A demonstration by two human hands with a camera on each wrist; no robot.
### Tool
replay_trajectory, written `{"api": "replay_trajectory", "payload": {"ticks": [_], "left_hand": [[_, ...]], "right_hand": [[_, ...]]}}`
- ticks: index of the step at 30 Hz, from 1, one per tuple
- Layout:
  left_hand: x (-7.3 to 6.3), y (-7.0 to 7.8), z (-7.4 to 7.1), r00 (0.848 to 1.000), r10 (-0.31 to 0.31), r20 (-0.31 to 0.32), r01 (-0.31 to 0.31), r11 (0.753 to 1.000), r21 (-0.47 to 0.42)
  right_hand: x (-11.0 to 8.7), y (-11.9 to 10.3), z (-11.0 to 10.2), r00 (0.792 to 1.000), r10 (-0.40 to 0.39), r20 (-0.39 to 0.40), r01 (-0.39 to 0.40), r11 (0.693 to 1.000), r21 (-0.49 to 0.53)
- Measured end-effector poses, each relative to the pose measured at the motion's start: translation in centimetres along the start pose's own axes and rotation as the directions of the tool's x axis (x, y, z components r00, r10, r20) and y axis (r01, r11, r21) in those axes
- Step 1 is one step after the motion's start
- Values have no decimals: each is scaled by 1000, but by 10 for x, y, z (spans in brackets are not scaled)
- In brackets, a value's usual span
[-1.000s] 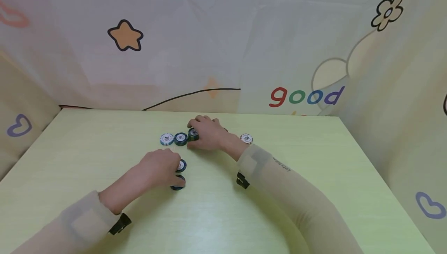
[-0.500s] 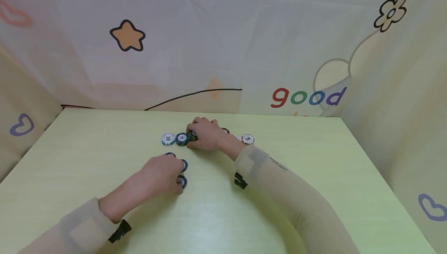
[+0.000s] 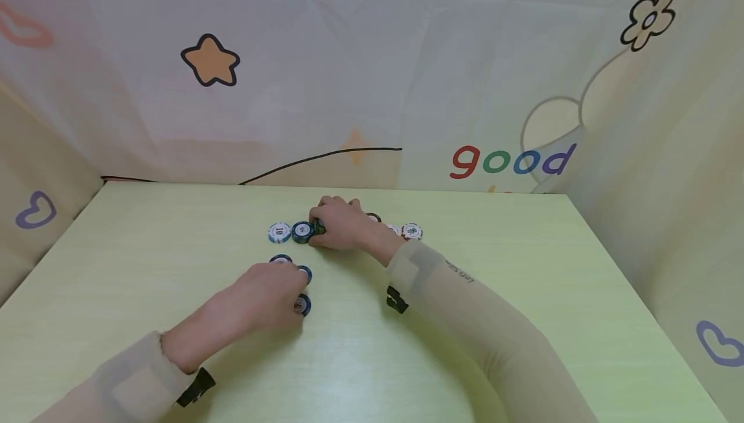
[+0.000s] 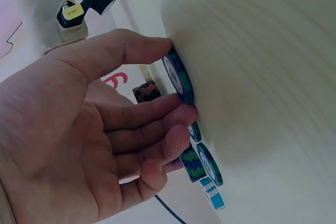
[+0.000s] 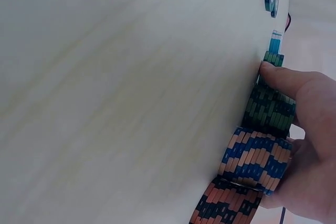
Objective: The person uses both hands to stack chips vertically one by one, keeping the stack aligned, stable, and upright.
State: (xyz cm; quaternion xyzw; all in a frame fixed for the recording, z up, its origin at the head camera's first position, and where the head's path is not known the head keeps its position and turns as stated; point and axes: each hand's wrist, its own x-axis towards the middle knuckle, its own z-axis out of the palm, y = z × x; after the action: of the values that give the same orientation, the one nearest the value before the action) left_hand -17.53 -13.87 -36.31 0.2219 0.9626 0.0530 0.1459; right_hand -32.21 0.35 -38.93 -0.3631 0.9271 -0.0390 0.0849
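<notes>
In the head view my left hand (image 3: 264, 290) reaches over a few dark blue-green poker chips that lie flat on the table. The left wrist view shows its thumb and index finger pinching the edges of one poker chip (image 4: 177, 74), the nearest of the loose ones. Beside the fingers lies another loose poker chip (image 4: 210, 163). My right hand (image 3: 343, 223) is at the row of chip stacks farther back. Its thumb and fingers hold the dark green chip stack (image 5: 269, 109) from both sides; its fingertips are hidden behind the stacks.
Left of the right hand stand a light blue chip stack (image 3: 279, 232) and a green chip stack (image 3: 302, 232). A blue-and-tan stack (image 5: 254, 158) and a black-and-orange stack (image 5: 227, 203) continue the row rightward, with a white-faced stack (image 3: 412, 232) at its end. A printed cloth hangs behind.
The left hand has drawn slightly back, uncovering more of the far loose chip and the near one. My right hand has shifted slightly left, and more stacks show to its right.
</notes>
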Motion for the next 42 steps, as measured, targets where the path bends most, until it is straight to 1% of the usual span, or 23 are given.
{"api": "replay_trajectory", "payload": {"ticks": [2,5,7,10,14,16,22,25,33,38,42], "left_hand": [[0,-2,-1,1000,5,4,-5,1000,-18],[2,-8,-3,1000,20,-2,-20,997,-71],[3,-13,-4,999,34,-27,-36,995,-90],[6,-23,-6,993,65,-94,-75,992,-99],[13,-32,-11,985,77,-152,-94,989,-111],[16,-35,-15,983,78,-169,-98,988,-116],[26,-43,-22,983,40,-178,-66,988,-143],[33,-49,-23,983,20,-183,-48,988,-148],[51,-65,-24,975,-26,-220,-9,988,-157],[58,-72,-23,972,-57,-227,25,990,-142],[60,-75,-21,971,-66,-229,36,990,-134]], "right_hand": [[0,0,0,1000,3,4,-3,1000,-4],[0,0,0,1000,5,8,-5,1000,-2],[0,-1,0,1000,3,10,-3,1000,4],[0,-1,0,1000,3,15,-3,1000,5],[0,-2,0,1000,0,22,0,1000,-1],[-1,-2,-1,1000,-2,21,2,1000,0],[-1,-1,-2,1000,1,17,-1,1000,2],[-1,-2,-2,1000,5,19,-5,1000,10],[-2,-3,-3,1000,15,8,-15,1000,9],[-2,-3,-2,1000,16,6,-16,1000,4],[-2,-3,-1,1000,17,7,-17,1000,9]]}}
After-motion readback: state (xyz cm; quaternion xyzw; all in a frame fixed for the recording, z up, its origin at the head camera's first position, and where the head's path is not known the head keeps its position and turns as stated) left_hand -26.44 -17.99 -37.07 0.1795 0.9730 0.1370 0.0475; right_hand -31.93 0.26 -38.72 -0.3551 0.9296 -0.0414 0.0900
